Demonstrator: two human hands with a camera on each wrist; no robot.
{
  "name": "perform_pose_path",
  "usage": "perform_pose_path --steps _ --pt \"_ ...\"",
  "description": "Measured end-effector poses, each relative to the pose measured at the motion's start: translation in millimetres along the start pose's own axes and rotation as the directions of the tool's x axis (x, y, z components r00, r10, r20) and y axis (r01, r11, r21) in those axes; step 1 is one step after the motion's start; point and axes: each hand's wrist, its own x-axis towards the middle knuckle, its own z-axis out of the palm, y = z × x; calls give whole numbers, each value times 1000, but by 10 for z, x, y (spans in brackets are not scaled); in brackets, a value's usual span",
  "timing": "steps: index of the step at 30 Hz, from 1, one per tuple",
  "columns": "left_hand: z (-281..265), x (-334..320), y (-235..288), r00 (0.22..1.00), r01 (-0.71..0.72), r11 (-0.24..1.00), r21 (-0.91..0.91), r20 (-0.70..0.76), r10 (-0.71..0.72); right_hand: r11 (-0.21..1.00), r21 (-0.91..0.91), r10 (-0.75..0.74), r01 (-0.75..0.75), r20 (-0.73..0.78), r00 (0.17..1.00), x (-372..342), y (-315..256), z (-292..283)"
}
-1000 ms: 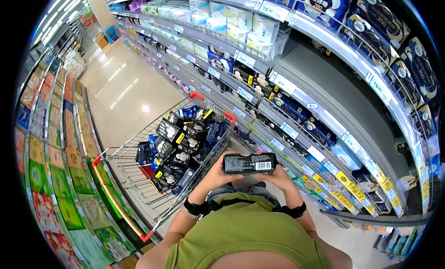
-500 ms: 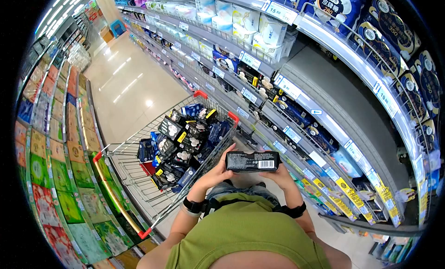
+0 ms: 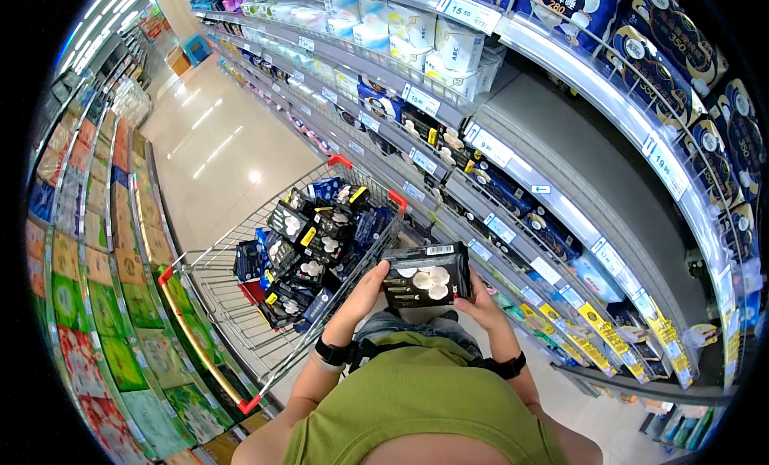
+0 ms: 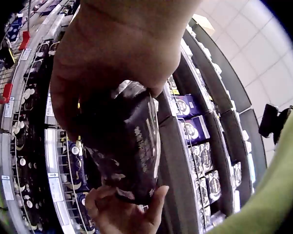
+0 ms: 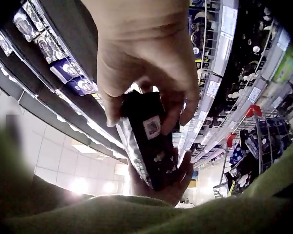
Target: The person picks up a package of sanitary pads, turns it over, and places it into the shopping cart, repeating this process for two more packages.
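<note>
A black pack of sanitary pads [image 3: 426,274], printed with white cotton bolls, is held up in front of the waist. My left hand [image 3: 362,298] grips its left end and my right hand [image 3: 483,305] its right end, thumbs toward me. Its broad printed face is turned up in the head view, with a barcode on the far edge. The left wrist view shows the pack [image 4: 134,146] in shadow between both hands. A small square label marks the end of the pack [image 5: 149,141] in the right wrist view, beside my right fingers.
A wire shopping cart [image 3: 210,261] with red corners stands at the left, holding a heap of black and blue packs [image 3: 308,253]. Shelves of packs with price tags [image 3: 490,147] run along the right. Green and orange packs [image 3: 128,297] line the left side.
Both hands have tilted the pack, so its cotton-printed face shows where its narrow barcode side faced up before. The cart has stayed beside me.
</note>
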Motion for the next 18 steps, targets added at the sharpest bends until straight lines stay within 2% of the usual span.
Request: perform_pose_path --steps 1,2,4,6,8,9,10,12,14,16,17,18 --pt "0 10 -10 1000 18 997 -73 17 -17 998 -56 1 -1 5 1000 -17 3 -25" --pt "14 19 -11 1000 21 997 -71 18 -20 999 -53 2 -2 3 1000 -13 6 -29" --pt "66 46 13 988 -96 992 -86 -133 84 981 -77 -180 178 -10 984 40 -56 -25" --pt "86 37 51 983 -112 991 -74 -153 100 981 -99 -169 168 -4 986 91 -146 -35" --pt "58 32 32 984 -76 992 -100 -166 58 1000 1 6 -6 -156 988 90 -186 -76" --pt "44 36 19 984 -75 992 -99 -166 58 985 -96 -150 140 -101 984 121 -143 -102" --pt "28 43 4 987 -41 989 -142 -159 18 985 -96 -151 141 -101 983 118 -118 -114" --pt "29 49 15 989 -6 983 -184 -148 -22 904 -394 -199 165 -47 979 111 -142 -97" --pt "54 12 93 981 157 982 -105 -97 -168 902 -403 -197 156 -61 978 124 -239 11" --pt "176 -60 216 989 122 991 -50 -76 -125 699 -613 -391 370 106 914 131 -273 56" --pt "211 -99 263 987 120 988 -94 -96 -129 796 -508 -354 330 54 934 128 -240 51" --pt "230 -108 280 985 116 984 -139 -114 -132 795 -510 -353 328 51 934 127 -229 34"
